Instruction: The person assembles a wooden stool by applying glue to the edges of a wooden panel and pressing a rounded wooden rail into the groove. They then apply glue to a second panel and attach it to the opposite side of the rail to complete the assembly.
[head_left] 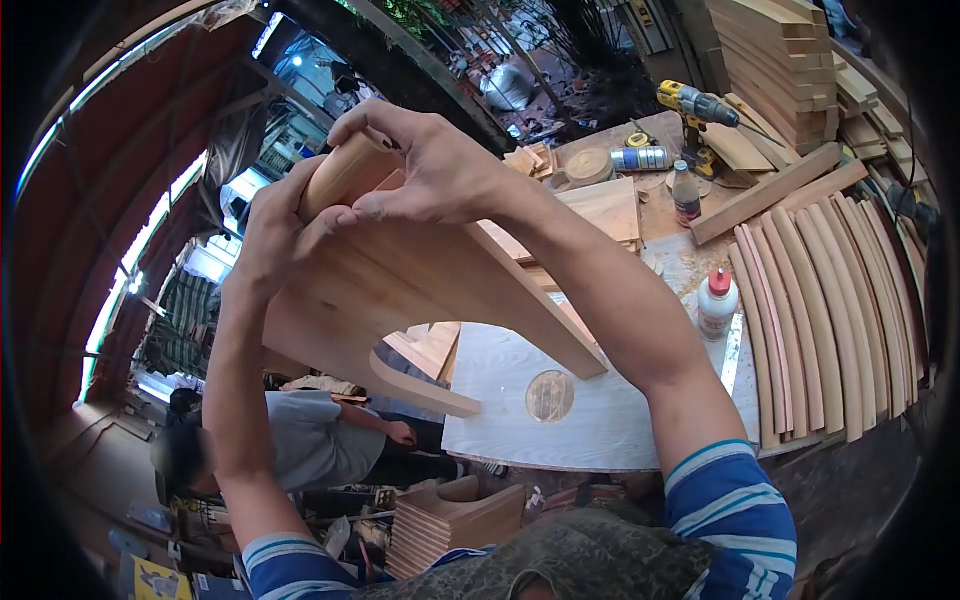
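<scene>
A wide wooden panel (pixel 400 280) with an arched cutout stands tilted over the pale work board (pixel 500 430). Both hands are raised at its upper end, around a rounded wooden piece (pixel 343 172). My left hand (pixel 275 225) grips the lower left side of that piece, thumb towards the panel. Curled over its top and right side is my right hand (pixel 430 165), with its thumb near the left one. How the rounded piece meets the panel is partly hidden by the fingers.
On the right lie a row of curved slats (pixel 830 320), a glue bottle (pixel 717 303), a small bottle (pixel 686 195), a spray can (pixel 642 158) and a yellow drill (pixel 697 105). Stacked boards (pixel 775 70) rise behind. Another person (pixel 325 440) is at the lower left.
</scene>
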